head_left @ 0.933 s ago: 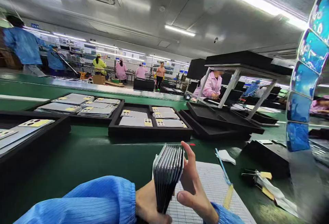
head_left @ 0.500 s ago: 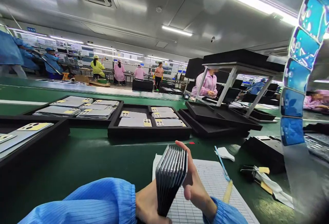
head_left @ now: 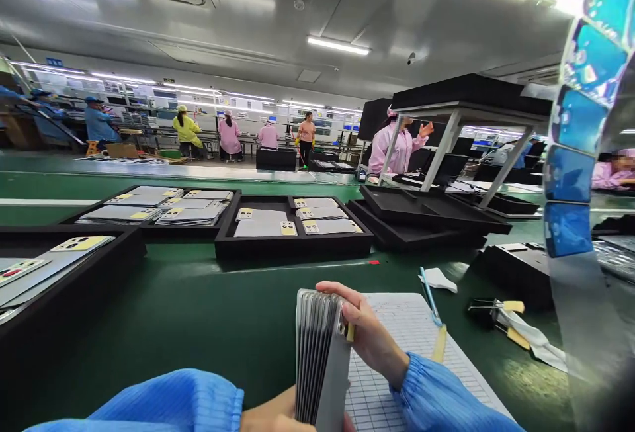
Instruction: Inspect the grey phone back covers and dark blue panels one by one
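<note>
Head view: the stack of panels (head_left: 320, 366) is upright at bottom centre, in front of you, over the green table (head_left: 208, 306) and overlapping the lined sheet (head_left: 391, 333). Your right hand (head_left: 374, 336) pinches its top corner, thumb on the outer panel by the yellow patch, fingers over the top edges. Your left hand (head_left: 275, 417) is around the bottom end; most of it is cut off by the frame, so can't tell how hard it presses. Handling, my read: each panel is thin, stiff and light, the bundle a bit heavier. Faces look smooth, so expect them to slide on each other and fan out if squeezed off-centre. Corners and faces probably chip or scratch easily. Best hold: low on both long sides with the left, flat finger pads, even squeeze; right only squaring the top edges. Don't press on the yellow patch or pinch one corner alone.
</note>
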### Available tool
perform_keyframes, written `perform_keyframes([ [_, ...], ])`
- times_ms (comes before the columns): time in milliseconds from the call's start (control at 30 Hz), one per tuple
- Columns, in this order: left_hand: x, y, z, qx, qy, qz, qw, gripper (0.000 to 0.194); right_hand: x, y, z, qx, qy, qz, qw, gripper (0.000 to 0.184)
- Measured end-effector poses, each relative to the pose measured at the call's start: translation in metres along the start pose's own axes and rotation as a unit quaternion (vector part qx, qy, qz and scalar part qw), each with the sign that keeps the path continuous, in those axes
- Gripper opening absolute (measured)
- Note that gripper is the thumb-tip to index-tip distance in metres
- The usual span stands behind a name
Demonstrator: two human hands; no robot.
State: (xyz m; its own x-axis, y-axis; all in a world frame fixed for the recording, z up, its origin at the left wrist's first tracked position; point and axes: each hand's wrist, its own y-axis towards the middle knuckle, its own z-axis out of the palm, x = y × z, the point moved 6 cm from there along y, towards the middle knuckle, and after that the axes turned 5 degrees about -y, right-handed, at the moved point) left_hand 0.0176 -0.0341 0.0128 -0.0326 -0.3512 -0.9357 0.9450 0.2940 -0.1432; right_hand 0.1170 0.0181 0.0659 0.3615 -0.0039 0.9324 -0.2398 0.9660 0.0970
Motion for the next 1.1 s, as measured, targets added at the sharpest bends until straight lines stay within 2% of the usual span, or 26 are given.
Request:
perform_keyframes([
  [67, -0.001, -0.006, -0.002, -0.044, -0.025, -0.039, 0.998, 0.038, -0.002, 0.001, -0.002, -0.006, -0.007, 0.015, 1.0, 0.041],
  [133, 0.0, -0.009, -0.005, -0.086, -0.073, -0.07, 0.991, 0.043, -0.002, 0.002, -0.005, -0.019, -0.014, 0.02, 1.0, 0.039],
  [300, -0.003, -0.009, -0.005, -0.129, -0.1, -0.066, 0.984, 0.047, 0.0, -0.001, -0.01, -0.07, -0.041, 0.017, 0.997, 0.039],
  [433, -0.009, -0.006, -0.004, -0.11, -0.096, -0.036, 0.989, 0.049, -0.001, -0.003, -0.015, -0.13, -0.062, 0.014, 0.989, 0.034],
  [567, -0.011, -0.004, -0.003, -0.079, -0.112, -0.011, 0.99, 0.056, -0.003, -0.002, -0.018, -0.151, -0.065, 0.017, 0.986, 0.03],
  [767, -0.006, 0.0, -0.006, -0.121, -0.092, -0.041, 0.988, 0.039, 0.001, -0.003, -0.018, -0.149, -0.099, 0.006, 0.984, 0.03],
  [867, -0.004, 0.0, -0.005, -0.109, -0.114, -0.042, 0.987, 0.039, 0.003, -0.003, -0.017, -0.151, -0.114, 0.002, 0.982, 0.029],
  [1100, -0.002, -0.002, -0.005, -0.081, -0.081, -0.008, 0.993, 0.028, 0.008, -0.004, -0.014, -0.128, -0.153, -0.016, 0.98, 0.024],
])
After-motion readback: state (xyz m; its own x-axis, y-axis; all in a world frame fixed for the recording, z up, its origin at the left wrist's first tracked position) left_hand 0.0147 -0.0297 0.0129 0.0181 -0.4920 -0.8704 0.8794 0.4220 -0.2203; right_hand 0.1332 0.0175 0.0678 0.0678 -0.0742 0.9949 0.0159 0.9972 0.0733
